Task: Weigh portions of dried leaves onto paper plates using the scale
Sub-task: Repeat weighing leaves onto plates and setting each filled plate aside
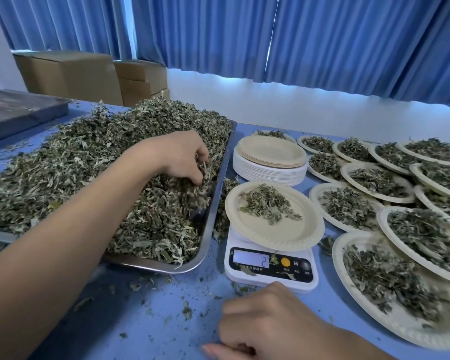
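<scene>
Paper plate (283, 236) bearing small leaf clump (266, 206) atop white scale (270, 278); dried-leaf heap (102, 146) just left.

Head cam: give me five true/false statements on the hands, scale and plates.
1. The left hand grips dried leaves in the metal tray. True.
2. The plate on the scale is empty. False: it holds a small heap of leaves.
3. The display of the scale reads 2. True.
4. The right hand holds a paper plate. False: it rests on the blue table in front of the scale, fingers curled, holding nothing.
5. The stack of empty plates stands behind the scale. True.
</scene>
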`<state>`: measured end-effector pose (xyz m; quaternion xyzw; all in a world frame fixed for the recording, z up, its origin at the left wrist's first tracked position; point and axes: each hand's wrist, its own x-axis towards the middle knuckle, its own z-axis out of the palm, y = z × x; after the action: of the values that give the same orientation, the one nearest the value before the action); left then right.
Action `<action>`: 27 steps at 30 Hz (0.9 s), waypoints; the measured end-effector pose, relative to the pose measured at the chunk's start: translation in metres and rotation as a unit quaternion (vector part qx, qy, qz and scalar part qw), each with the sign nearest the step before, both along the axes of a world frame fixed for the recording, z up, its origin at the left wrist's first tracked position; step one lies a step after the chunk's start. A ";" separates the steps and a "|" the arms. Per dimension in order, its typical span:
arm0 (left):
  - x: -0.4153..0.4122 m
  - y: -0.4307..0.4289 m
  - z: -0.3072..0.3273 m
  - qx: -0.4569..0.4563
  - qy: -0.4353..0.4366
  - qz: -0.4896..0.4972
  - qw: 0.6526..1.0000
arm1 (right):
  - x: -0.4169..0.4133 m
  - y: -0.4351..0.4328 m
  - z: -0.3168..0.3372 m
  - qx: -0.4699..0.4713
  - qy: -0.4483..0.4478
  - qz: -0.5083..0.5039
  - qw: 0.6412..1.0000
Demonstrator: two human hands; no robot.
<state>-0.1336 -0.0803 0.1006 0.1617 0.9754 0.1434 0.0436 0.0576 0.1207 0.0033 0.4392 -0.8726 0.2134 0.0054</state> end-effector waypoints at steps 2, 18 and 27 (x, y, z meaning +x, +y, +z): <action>0.000 0.000 0.001 0.025 0.014 0.011 1.000 | 0.000 0.000 0.000 -0.001 -0.001 0.003 1.000; 0.024 0.044 -0.007 0.279 -0.116 -0.075 0.950 | 0.001 0.000 0.002 -0.013 0.027 0.001 1.000; 0.004 0.021 -0.015 -0.010 -0.062 -0.040 0.997 | 0.001 0.000 0.000 -0.006 0.018 -0.003 1.000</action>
<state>-0.1292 -0.0596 0.0856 0.1910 0.9649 0.1418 0.1111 0.0590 0.1206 0.0028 0.4399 -0.8727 0.2105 0.0239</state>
